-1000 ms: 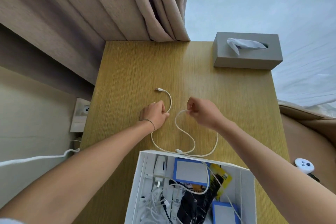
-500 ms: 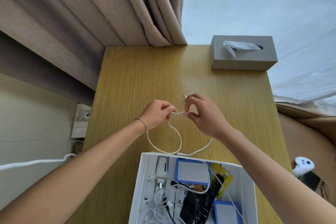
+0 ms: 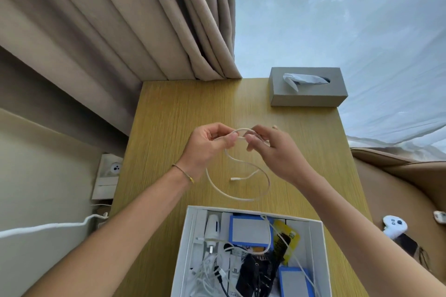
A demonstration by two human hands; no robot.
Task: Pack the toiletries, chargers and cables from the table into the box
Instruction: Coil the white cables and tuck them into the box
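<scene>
The left hand (image 3: 207,144) and right hand (image 3: 272,149) each pinch the white cable (image 3: 237,196) above the table (image 3: 169,128), apparently looping it small enough for the box (image 3: 187,248) nearby.

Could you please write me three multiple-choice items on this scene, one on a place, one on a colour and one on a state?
1. Where does the tissue box stand?
A. far right corner of the table
B. inside the white box
C. on the floor

2. What colour is the cable in the hands?
A. black
B. white
C. blue

3. How is the cable held?
A. lying untouched
B. by one hand only
C. by both hands

Answers:
1 A, it sits at the table's far right edge, by the window.
2 B, the loop hanging above the wood is white.
3 C, the left hand and the right hand both pinch it above the table, beyond the white box.
</scene>
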